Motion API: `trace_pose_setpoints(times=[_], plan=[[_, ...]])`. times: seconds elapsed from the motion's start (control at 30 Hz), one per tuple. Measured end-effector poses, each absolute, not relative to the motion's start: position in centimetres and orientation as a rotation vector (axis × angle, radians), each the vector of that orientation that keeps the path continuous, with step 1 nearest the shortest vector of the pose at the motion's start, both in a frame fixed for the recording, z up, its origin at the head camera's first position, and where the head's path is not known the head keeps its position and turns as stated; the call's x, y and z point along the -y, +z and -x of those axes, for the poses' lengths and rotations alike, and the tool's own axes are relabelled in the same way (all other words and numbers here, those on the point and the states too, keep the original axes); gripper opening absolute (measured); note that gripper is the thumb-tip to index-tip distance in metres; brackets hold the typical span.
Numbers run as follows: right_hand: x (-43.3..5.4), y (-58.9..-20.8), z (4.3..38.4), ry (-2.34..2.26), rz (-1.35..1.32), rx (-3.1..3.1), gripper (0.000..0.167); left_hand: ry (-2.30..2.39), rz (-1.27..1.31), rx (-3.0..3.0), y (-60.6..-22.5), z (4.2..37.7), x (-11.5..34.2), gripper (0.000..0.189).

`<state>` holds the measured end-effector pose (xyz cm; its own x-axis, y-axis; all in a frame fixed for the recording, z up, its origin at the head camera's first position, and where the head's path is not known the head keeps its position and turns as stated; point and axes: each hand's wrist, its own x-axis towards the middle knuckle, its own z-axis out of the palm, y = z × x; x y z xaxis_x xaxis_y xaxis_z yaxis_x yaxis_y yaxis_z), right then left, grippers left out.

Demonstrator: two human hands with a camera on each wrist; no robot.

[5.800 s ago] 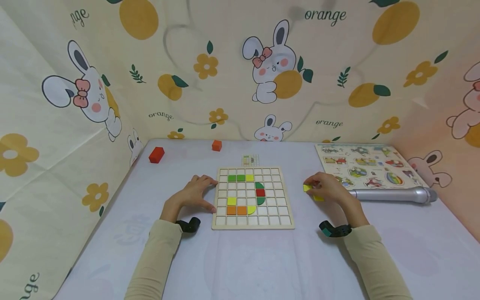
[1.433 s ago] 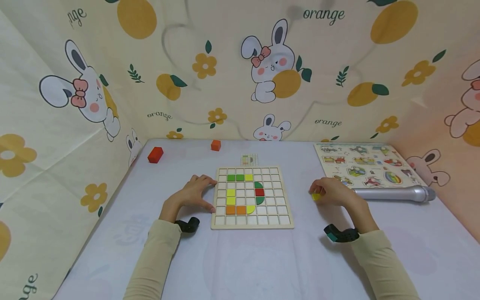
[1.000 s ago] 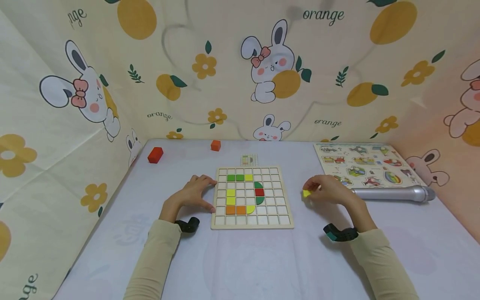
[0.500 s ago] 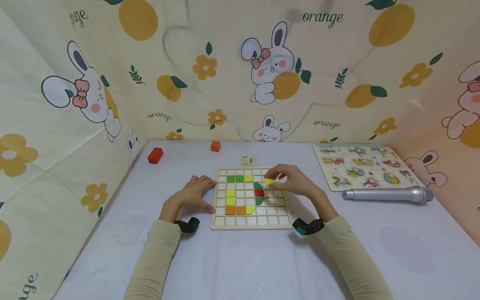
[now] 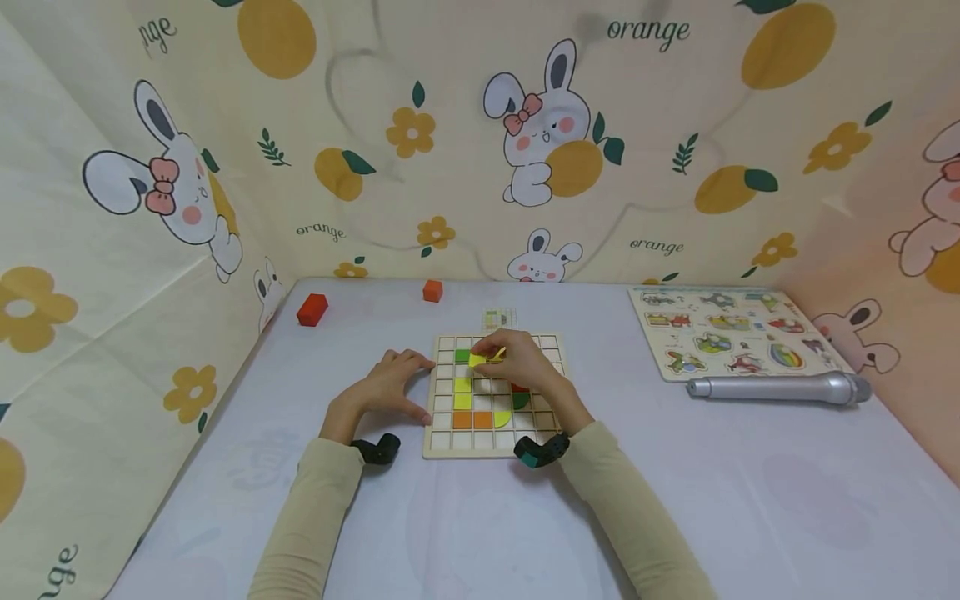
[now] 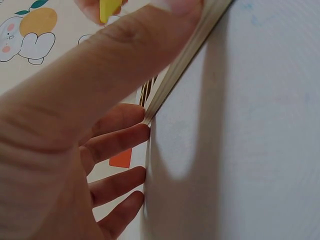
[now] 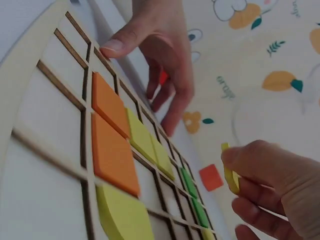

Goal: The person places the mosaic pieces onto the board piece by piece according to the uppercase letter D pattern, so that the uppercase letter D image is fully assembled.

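Note:
My right hand (image 5: 517, 360) pinches a small yellow tile (image 7: 230, 172) between thumb and fingers, over the upper part of the wooden grid board (image 5: 507, 455). Along the board's left edge, my left hand (image 5: 386, 386) rests with thumb and fingers spread, their tips at the rim. On the board lie two orange square tiles (image 5: 473, 420), two yellow squares (image 5: 462, 393), a rounded yellow tile (image 5: 502, 419) and green squares, one of them (image 5: 462, 356) showing in the head view. A red tile and green rounded tiles are partly hidden beneath my right hand.
Behind the board lies a small card (image 5: 498, 317) with a grid pattern. A red block (image 5: 312, 310) and an orange cube (image 5: 432, 291) stand at the back left. To the right are a picture puzzle board (image 5: 738, 333) and a silver microphone (image 5: 780, 388).
A second yellow square joined the board's left column earlier. My right hand then picked up another yellow tile at the right and carried it left over the board. My left hand stayed.

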<state>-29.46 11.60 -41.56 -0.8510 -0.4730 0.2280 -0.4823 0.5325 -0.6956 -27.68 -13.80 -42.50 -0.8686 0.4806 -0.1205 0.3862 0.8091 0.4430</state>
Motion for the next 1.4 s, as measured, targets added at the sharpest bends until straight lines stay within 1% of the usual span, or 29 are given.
trace_pose_setpoints(times=[0.27, 0.43, 0.8, 1.23, 1.4], plan=[[-9.5, -42.5, 29.9, 1.052, -0.7, 2.86, 0.027, 0.617, -0.697, -2.765, -42.3, 27.6, 13.9, 0.09], [-8.8, -43.2, 30.1, 0.927, -0.74, 2.869, 0.024, 0.614, -0.691, -2.766, -42.3, 27.6, 13.9, 0.09], [-8.6, -44.1, 30.2, 0.906, -0.778, 2.788, 0.01, 0.615, -0.68, -2.768, -42.5, 27.7, 13.9, 0.09], [-8.9, -44.4, 30.0, 0.89, -0.885, 2.672, 0.011, 0.607, -0.692, -2.772, -42.6, 27.7, 14.1, 0.091], [-10.2, -43.9, 29.8, 0.945, -0.883, 2.667, 0.017, 0.608, -0.692, -2.769, -42.7, 27.8, 13.9, 0.091]])
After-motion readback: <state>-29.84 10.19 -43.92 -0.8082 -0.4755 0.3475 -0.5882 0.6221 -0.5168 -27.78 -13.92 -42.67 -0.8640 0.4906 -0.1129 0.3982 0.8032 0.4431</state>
